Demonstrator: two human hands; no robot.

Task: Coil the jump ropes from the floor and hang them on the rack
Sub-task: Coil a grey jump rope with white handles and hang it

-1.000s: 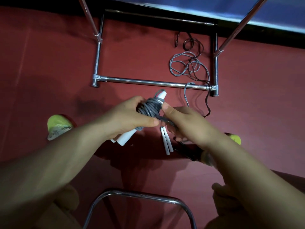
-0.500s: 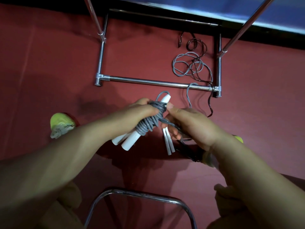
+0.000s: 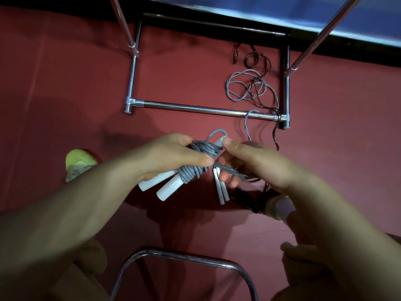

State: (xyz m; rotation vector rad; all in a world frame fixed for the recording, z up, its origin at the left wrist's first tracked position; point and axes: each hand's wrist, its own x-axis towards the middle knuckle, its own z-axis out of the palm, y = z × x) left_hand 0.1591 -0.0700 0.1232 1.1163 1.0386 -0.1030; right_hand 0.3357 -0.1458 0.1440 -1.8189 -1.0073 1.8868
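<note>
A grey jump rope (image 3: 195,158), wound in tight turns around its 2 white handles (image 3: 167,184), sits at centre frame, clenched in the left hand (image 3: 173,155), whose fingers wrap over the coil. The right hand (image 3: 251,161) pinches the handle tip with its thumb while the loose grey strand runs under its curled fingers. Beyond, more grey and dark rope (image 3: 251,88) lies tangled on the red floor (image 3: 65,83) inside the chrome rack (image 3: 195,108) base, upper right.
</note>
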